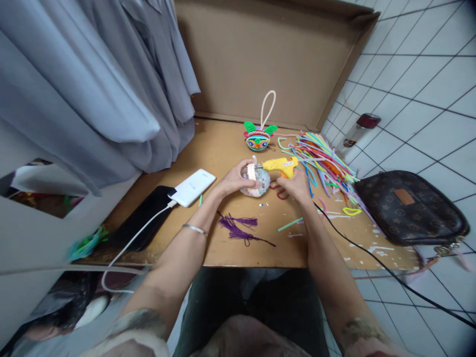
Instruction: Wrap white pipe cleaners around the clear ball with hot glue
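Note:
My left hand (238, 177) is wrapped round a pale, multicoloured ball (263, 183) with a cream band over its front. In my right hand (293, 184) is a yellow glue gun (278, 164), its nozzle pointing left at the top of the ball. Whether the nozzle touches the ball cannot be made out. Behind them stands a colourful animal-face ornament (258, 140) with green ears and a white loop. Purple tassels (236, 229) lie on the table (223, 253) in front of the ball.
Many coloured pipe cleaners (327, 161) are heaped at the right, near a clear bottle (357, 133) and a brown patterned bag (412, 208). A white power bank (193, 187) with a cable and a black phone-like object (143, 218) lie left. A black cord (357, 244) crosses the right side.

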`<state>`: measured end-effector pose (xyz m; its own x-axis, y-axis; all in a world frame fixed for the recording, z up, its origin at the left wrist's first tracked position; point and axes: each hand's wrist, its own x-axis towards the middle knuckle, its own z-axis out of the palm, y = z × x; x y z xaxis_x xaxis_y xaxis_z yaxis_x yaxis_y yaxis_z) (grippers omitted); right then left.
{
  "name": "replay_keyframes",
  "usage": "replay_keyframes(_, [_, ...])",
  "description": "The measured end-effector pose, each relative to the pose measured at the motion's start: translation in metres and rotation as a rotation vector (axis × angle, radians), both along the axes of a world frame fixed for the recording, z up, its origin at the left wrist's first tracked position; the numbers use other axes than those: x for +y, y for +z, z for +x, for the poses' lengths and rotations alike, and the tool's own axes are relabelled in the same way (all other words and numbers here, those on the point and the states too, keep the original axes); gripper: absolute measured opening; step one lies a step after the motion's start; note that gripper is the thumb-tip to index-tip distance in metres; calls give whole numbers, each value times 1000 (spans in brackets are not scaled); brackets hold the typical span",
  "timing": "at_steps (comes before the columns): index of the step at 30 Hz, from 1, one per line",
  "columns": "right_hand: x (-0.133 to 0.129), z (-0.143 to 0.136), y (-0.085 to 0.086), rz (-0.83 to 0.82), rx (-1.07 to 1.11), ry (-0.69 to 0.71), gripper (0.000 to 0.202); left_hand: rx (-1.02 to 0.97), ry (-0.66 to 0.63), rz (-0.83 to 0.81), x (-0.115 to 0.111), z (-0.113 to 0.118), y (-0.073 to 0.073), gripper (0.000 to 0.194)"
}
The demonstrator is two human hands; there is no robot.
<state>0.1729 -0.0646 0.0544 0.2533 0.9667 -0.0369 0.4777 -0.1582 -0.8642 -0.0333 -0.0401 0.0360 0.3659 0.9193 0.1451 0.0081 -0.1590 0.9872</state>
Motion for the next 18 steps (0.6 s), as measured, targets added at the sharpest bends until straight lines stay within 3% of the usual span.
replay_keyframes(12, [0, 1, 2, -7, 21, 38, 29, 2, 10, 16, -1, 1, 1, 78])
replay_keyframes(18, [-1, 5, 0, -25, 159, 107, 18, -8, 24, 8, 1, 0, 0, 79])
